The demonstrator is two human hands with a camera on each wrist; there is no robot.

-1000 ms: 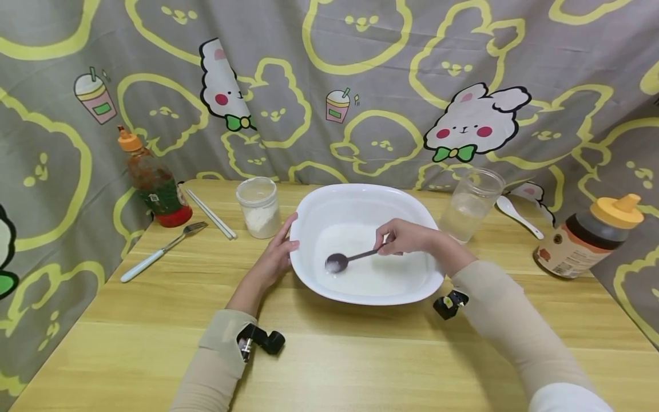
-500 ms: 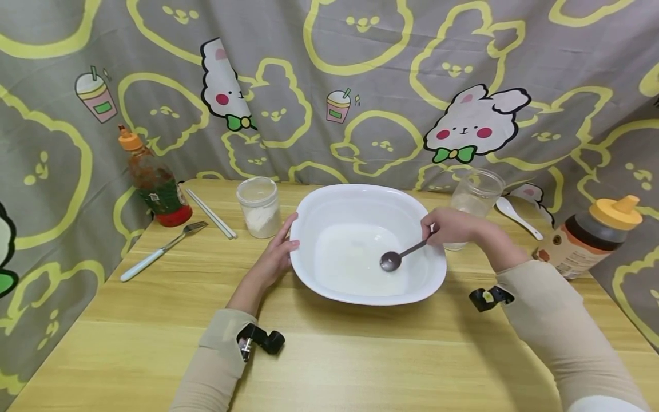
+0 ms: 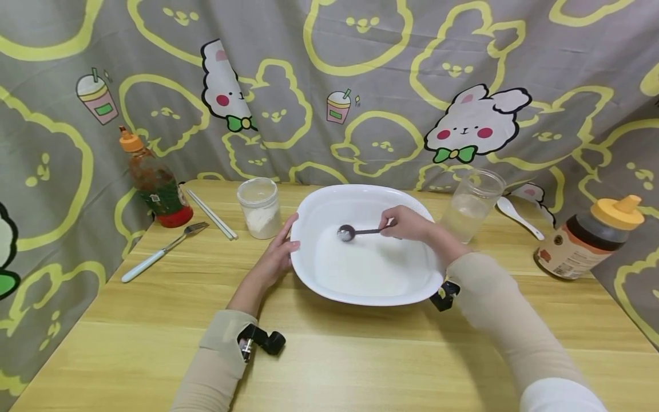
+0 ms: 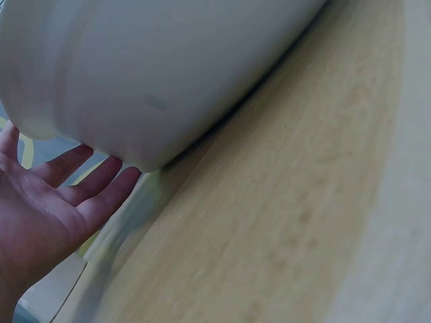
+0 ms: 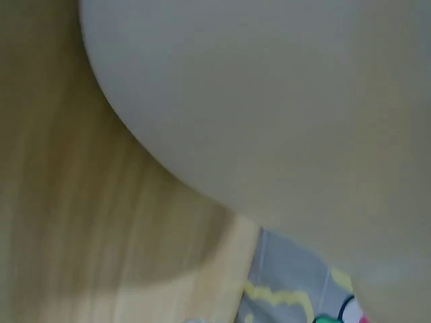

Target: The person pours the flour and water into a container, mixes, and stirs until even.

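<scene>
A white oval basin stands on the table, with whitish liquid pooled in its bottom. My left hand steadies its left side; in the left wrist view the outstretched fingers press the basin's outer wall. Inside the basin, my right hand pinches the handle of a dark brown spoon. The spoon's bowl is toward the far left part of the liquid. Only the basin's pale outside and some tabletop show in the right wrist view; the hand is hidden there.
A jar of white powder is left of the basin, near chopsticks, a fork and a red sauce bottle. To the right are a clear jar of liquid, a white spoon and a yellow-capped bottle.
The right hand has swept the brown spoon from the basin's left to its right side, then back to the far left. The left hand and basin have stayed in place.
</scene>
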